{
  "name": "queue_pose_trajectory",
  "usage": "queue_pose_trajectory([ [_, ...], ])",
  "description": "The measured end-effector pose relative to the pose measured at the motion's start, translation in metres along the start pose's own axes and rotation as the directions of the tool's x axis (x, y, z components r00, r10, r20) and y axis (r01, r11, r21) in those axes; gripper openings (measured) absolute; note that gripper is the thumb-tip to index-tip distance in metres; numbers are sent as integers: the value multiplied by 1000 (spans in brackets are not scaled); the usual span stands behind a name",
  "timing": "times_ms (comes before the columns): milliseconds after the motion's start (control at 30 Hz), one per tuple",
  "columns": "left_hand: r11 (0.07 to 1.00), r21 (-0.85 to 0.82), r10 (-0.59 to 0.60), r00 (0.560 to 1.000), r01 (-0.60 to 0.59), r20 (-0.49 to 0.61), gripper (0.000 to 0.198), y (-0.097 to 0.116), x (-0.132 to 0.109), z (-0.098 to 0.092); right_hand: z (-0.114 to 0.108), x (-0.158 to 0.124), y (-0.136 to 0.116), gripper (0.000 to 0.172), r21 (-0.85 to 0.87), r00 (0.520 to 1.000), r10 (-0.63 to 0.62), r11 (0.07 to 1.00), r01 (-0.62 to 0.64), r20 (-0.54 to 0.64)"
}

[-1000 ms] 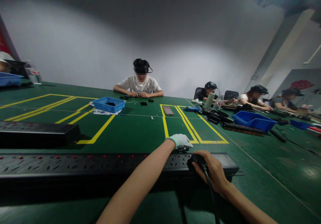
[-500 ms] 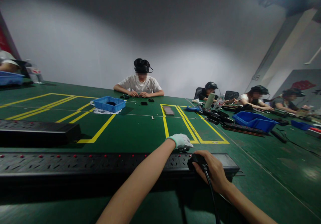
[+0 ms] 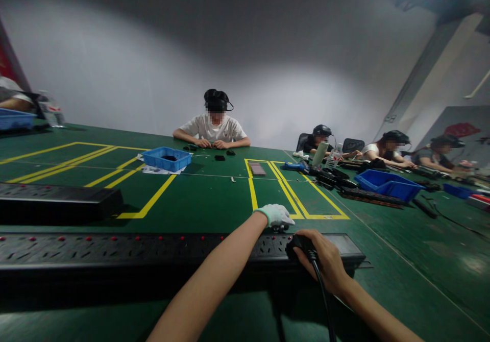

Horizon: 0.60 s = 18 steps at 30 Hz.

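Observation:
A long black power strip (image 3: 168,247) with red indicators and rows of sockets lies across the table in front of me. My right hand (image 3: 325,258), bare, grips a black power plug (image 3: 296,245) at the sockets near the strip's right end. A thick black cord (image 3: 323,296) runs down from the plug. I cannot tell how deep the plug sits. My left hand (image 3: 277,215), in a white glove with a green cuff, is closed at the strip's far edge, over something small and dark whose shape is mostly hidden.
A second black power strip (image 3: 57,201) lies at the left. Beyond are a blue bin (image 3: 167,159) and yellow tape lines on the green table (image 3: 214,204). At right lie a larger blue bin (image 3: 388,184) and black parts. Several people sit around, one (image 3: 214,127) opposite me.

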<state>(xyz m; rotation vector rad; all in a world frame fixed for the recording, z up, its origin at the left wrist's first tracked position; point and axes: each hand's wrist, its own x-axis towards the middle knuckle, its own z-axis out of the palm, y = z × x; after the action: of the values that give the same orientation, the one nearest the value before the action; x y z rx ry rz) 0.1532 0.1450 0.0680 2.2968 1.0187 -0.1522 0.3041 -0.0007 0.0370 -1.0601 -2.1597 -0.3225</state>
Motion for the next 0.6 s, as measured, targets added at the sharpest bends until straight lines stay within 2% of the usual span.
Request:
queue_pose_trajectory([
  [600,995,-74,-68,996,73,63,31,-3,3,2,-3,1,-3,17,4,1000,6,1000,-6,2],
])
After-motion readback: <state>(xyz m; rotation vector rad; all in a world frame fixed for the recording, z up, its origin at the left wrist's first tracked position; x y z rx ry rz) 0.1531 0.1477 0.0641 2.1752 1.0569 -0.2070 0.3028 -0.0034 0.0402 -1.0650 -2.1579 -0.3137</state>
